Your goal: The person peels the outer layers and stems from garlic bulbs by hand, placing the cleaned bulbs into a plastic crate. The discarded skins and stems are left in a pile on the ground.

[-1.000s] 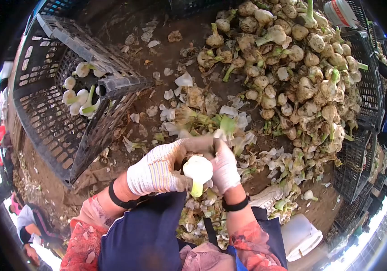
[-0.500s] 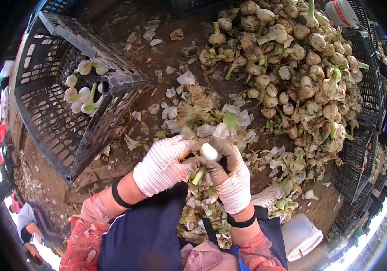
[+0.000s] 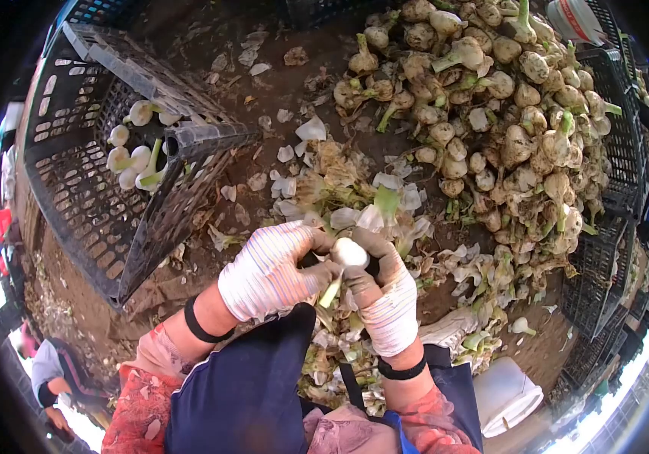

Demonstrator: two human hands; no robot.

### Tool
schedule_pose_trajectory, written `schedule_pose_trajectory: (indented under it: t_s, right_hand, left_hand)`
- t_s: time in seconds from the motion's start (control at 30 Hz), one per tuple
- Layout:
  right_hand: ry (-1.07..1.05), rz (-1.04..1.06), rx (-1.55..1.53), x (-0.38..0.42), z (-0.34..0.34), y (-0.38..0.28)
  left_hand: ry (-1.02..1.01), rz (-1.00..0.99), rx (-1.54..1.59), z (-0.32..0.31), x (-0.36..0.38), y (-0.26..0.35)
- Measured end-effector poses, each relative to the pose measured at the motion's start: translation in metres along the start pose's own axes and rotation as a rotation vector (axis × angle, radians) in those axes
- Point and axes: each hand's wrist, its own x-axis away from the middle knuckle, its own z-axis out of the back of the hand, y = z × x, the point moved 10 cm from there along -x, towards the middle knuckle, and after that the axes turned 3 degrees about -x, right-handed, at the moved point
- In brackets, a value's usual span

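Fingers (image 3: 318, 277) of our left hand (image 3: 267, 265) and right hand (image 3: 391, 309) pinch one white garlic bulb (image 3: 350, 253) between them, green stem (image 3: 329, 293) toward us. Below it we see scattered peelings (image 3: 284, 186) on the ground (image 3: 283, 94); left, a black crate (image 3: 74, 170) holding clean bulbs (image 3: 140, 157); right, a heap of soil-stained bulbs (image 3: 517, 145).

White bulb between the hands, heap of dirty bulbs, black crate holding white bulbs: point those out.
White bulb (image 3: 350, 253), head view: its pale rounded side.
Heap of dirty bulbs (image 3: 519, 144), head view: a bulb near its middle.
Black crate (image 3: 205, 139), head view: its rim, at right corner.
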Motion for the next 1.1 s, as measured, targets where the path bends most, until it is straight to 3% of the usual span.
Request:
schedule_pose_trajectory:
  t_s: [0.07, 0.1, 0.2, 0.27, 0.33, 0.37, 0.43, 0.6, 0.67, 0.7, 0.73, 0.8, 0.83, 0.87, 0.93, 1.0, 1.1]
  right_hand:
    - [-0.119, 0.381, 0.564, 0.003, -0.013, -0.025]
    - [-0.167, 0.593, 0.704, 0.01, -0.026, -0.047]
    - [-0.208, 0.654, 0.797, 0.014, -0.033, -0.05]
    - [-0.214, 0.625, 0.766, 0.014, -0.032, -0.049]
    - [-0.194, 0.317, 0.557, 0.006, -0.019, -0.024]
    - [-0.194, 0.315, 0.557, 0.009, -0.018, -0.022]
    - [-0.204, -0.056, -0.067, 0.01, -0.012, 0.009]
    - [-0.121, -0.039, -0.041, -0.001, 0.001, 0.013]
    - [-0.195, 0.342, 0.519, 0.0, -0.009, -0.017]
    - [-0.208, 0.424, 0.619, 0.001, -0.014, -0.028]
    - [-0.208, 0.422, 0.62, 0.001, -0.012, -0.028]
    - [-0.241, 0.151, 0.263, -0.004, -0.002, -0.006]
    - [-0.236, -0.039, 0.135, -0.002, 0.001, 0.005]
    - [-0.235, -0.037, 0.135, -0.003, 0.001, 0.008]
    - [-0.23, -0.179, -0.31, -0.006, -0.002, 0.027]
    - [-0.239, -0.185, -0.294, -0.012, -0.006, 0.03]
    - [-0.21, -0.081, -0.005, -0.01, -0.016, 0.014]
  left_hand:
    - [-0.03, -0.227, -0.437, -0.006, 0.002, 0.018]
    - [-0.056, -0.245, -0.48, -0.008, 0.003, 0.021]
    - [-0.088, -0.247, -0.59, -0.011, 0.005, 0.025]
    - [-0.071, -0.264, -0.595, -0.01, 0.003, 0.023]
    - [-0.056, -0.281, -0.601, -0.011, 0.003, 0.016]
    - [-0.056, -0.044, -0.272, -0.006, -0.001, -0.01]
    - [-0.042, 0.31, 0.273, -0.007, 0.004, -0.035]
    - [-0.008, 0.087, 0.167, -0.004, 0.003, -0.013]
    - [-0.031, -0.176, -0.248, -0.007, 0.002, 0.01]
    - [-0.074, -0.295, -0.399, -0.012, 0.002, 0.013]
    - [-0.074, -0.295, -0.397, -0.012, 0.003, 0.012]
    - [-0.112, -0.299, -0.347, -0.014, 0.004, 0.013]
    - [-0.05, -0.173, -0.142, -0.006, 0.003, 0.006]
    - [-0.033, 0.239, 0.315, -0.01, 0.005, -0.026]
    - [0.013, 0.331, 0.587, -0.01, 0.004, -0.039]
    - [0.029, 0.322, 0.617, -0.006, 0.002, -0.041]
    - [0.056, 0.323, 0.682, -0.007, 0.004, -0.048]
